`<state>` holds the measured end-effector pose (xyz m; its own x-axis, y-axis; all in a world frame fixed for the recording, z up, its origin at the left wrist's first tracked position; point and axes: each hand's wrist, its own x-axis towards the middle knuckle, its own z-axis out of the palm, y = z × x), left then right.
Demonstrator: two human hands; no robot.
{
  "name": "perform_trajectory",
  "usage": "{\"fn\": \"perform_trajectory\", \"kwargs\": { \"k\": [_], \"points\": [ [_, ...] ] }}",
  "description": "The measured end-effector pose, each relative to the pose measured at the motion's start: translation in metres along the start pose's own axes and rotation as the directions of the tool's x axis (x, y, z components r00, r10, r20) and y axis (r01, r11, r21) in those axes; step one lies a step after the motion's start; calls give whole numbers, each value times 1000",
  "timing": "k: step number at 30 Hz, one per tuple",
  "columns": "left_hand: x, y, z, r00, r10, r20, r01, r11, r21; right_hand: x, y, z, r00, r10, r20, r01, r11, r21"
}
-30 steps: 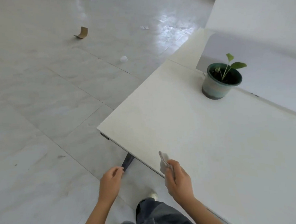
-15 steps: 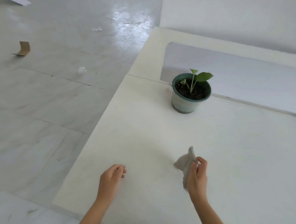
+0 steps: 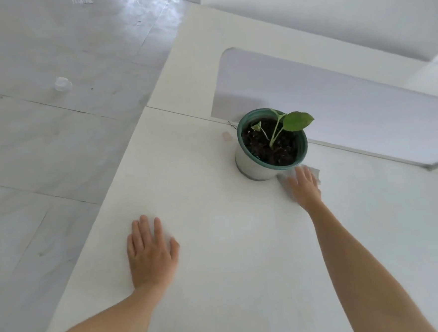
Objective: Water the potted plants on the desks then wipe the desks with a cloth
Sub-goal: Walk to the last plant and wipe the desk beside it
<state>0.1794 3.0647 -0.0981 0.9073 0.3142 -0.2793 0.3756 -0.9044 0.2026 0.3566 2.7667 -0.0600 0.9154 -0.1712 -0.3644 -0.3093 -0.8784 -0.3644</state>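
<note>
The right hand lies flat with its fingers straight and presses the pale cloth onto the counter. It is just beside the base of the potted plant; whether the fingertips touch the pot I cannot tell. The left hand is also open, palm down on bare counter nearer the person. It holds nothing and looks like a brace for the long reach.

The wiping step seems to be in hand, starting at the far side. To do it well, the palm should keep even pressure so the cloth stays spread rather than bunching. The strokes should curve round the pot without nudging it, since it looks light and its stem thin. A faint pinkish mark left of the pot probably needs a pass. So does the strip along the divider panel behind. Lifting the pot with the free hand would let the cloth reach underneath.
</note>
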Motion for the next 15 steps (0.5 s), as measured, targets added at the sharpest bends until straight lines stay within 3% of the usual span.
{"fn": "perform_trajectory", "kwargs": {
  "k": [3,8,11,13,15],
  "points": [
    [1,0,3,999,-32,-36,31,999,-15,3,-14,11,997,78,21,-77,996,-49],
    [0,0,3,996,-20,-90,20,1000,1,-47,-28,38,979,199,-45,-196,979,60],
    [0,0,6,992,-12,-123,14,1000,19,-102,-37,68,976,212,-49,-213,977,-29],
    [1,0,9,988,-4,-157,8,1000,29,-132,-53,95,988,153,-9,-153,984,-86],
    [2,-1,9,986,3,-166,3,999,37,-149,-79,116,998,-63,15,65,983,-171]
  ]
}}
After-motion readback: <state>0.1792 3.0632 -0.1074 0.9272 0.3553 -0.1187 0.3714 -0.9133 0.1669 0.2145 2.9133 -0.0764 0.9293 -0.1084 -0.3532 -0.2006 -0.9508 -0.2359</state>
